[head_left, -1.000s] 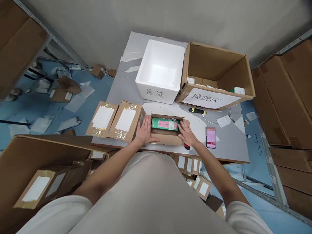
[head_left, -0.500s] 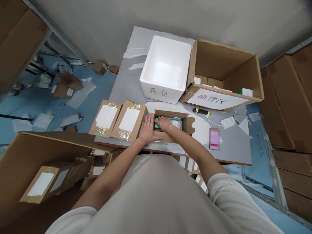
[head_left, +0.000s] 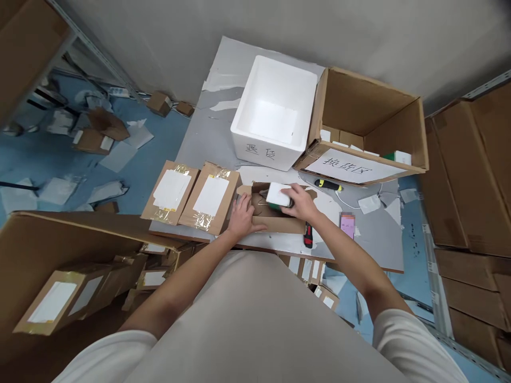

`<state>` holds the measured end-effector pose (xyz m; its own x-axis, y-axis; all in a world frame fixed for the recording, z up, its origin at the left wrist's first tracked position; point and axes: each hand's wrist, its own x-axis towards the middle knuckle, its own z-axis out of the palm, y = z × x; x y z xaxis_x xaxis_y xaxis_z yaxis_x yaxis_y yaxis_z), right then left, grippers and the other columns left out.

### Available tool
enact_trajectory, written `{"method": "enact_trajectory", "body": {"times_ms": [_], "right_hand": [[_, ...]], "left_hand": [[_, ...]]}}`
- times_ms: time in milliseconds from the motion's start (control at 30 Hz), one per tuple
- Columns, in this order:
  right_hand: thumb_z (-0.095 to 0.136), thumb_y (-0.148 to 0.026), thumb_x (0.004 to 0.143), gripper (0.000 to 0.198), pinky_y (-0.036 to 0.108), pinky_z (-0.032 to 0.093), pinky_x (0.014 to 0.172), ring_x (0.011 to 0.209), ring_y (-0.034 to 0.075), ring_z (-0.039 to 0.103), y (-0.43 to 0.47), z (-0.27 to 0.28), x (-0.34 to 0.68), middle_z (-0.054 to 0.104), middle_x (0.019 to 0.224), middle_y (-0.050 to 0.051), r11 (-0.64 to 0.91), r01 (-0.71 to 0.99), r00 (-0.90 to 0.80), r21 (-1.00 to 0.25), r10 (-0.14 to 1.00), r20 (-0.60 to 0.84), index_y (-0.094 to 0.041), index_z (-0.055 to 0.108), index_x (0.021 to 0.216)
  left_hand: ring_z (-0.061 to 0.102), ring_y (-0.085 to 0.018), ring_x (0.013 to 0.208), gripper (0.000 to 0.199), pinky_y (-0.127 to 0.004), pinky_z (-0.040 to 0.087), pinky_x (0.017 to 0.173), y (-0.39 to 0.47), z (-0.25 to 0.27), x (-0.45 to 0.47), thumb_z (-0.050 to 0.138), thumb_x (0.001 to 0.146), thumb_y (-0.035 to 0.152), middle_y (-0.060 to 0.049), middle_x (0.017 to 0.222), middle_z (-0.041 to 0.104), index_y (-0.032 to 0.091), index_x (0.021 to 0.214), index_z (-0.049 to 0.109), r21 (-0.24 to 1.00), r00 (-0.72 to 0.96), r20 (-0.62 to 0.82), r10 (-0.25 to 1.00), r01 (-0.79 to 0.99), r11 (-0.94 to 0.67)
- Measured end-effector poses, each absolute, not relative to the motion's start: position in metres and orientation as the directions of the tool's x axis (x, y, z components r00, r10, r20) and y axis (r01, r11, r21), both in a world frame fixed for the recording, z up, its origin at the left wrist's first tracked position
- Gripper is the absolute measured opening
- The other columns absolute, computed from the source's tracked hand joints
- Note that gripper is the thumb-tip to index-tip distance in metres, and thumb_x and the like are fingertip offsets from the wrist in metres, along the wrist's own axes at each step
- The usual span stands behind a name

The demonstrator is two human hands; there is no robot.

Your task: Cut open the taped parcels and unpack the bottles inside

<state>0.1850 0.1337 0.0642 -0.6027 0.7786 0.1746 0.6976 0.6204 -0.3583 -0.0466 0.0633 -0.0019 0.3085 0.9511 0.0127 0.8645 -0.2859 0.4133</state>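
An opened cardboard box (head_left: 279, 225) sits at the table's front edge with its flaps folded out. My left hand (head_left: 241, 217) presses on its left flap, fingers stretched out and thumb spread along the front side. Just above the opening, my right hand (head_left: 300, 203) is closed around a small white and green box (head_left: 280, 194), tilted so that its white end faces up. Part of that box is hidden behind my fingers. To the right of the carton lies a red and black tool (head_left: 307, 235), possibly a cutter, partly covered by my forearm.
Two taped, labelled cartons (head_left: 210, 198) stand on the left. Behind are a white foam box (head_left: 243, 139) and a large open carton (head_left: 403, 133) holding small boxes. A yellow and black cutter (head_left: 328, 185) and a phone (head_left: 347, 225) lie at right. Papers litter the floor.
My right hand has lifted the white and green box up out of the carton. My left hand stays at the carton's left side. The red and black tool has come into view.
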Motion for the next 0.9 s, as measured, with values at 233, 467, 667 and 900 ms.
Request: {"method": "enact_trajectory", "body": {"times_ms": [233,467,667,900], "right_hand": [[0.075,-0.029,0.062,0.056,0.044,0.050,0.079,0.102,0.028,0.056,0.099,0.159,0.253,0.054,0.111,0.010,0.594,0.703,-0.247,-0.392,0.720,0.648,-0.024,0.052,0.112],[0.072,-0.028,0.067,0.052,0.039,0.054,0.075,0.100,0.025,0.058,0.020,0.100,0.228,0.053,0.111,0.013,0.532,0.675,-0.248,-0.512,0.816,0.521,-0.022,0.052,0.115],[0.069,-0.038,0.070,0.042,0.045,0.053,0.081,0.099,0.029,0.056,-0.004,-0.004,0.169,0.053,0.102,0.015,0.199,0.754,0.023,-0.626,0.944,0.328,-0.019,0.055,0.105],[0.070,-0.040,0.070,0.056,0.048,0.049,0.090,0.116,0.030,0.047,-0.010,0.007,0.154,0.042,0.120,0.017,0.010,0.644,0.042,-0.765,0.998,0.048,-0.019,0.048,0.117]], "left_hand": [[0.026,-0.037,0.138,0.050,-0.059,0.021,0.110,0.145,0.001,-0.036,0.066,0.070,0.057,-0.021,0.141,0.040,0.013,0.093,0.066,0.383,0.417,0.046,0.908,0.832,-0.401],[0.027,-0.039,0.137,0.040,-0.063,0.013,0.111,0.180,0.034,-0.024,0.066,0.074,0.047,-0.016,0.139,0.045,0.014,0.096,0.066,0.410,0.401,0.072,0.913,0.823,-0.394],[0.034,-0.028,0.136,0.036,-0.053,0.026,0.112,0.073,0.036,-0.018,0.050,0.087,0.035,-0.014,0.140,0.044,0.018,0.118,0.055,0.670,0.329,0.213,0.920,0.636,-0.382],[0.019,-0.035,0.141,0.128,-0.050,0.028,0.111,0.011,0.006,-0.010,0.078,0.057,0.054,-0.020,0.154,0.012,0.018,0.149,-0.004,0.884,0.460,-0.131,0.878,0.455,-0.107]]}}
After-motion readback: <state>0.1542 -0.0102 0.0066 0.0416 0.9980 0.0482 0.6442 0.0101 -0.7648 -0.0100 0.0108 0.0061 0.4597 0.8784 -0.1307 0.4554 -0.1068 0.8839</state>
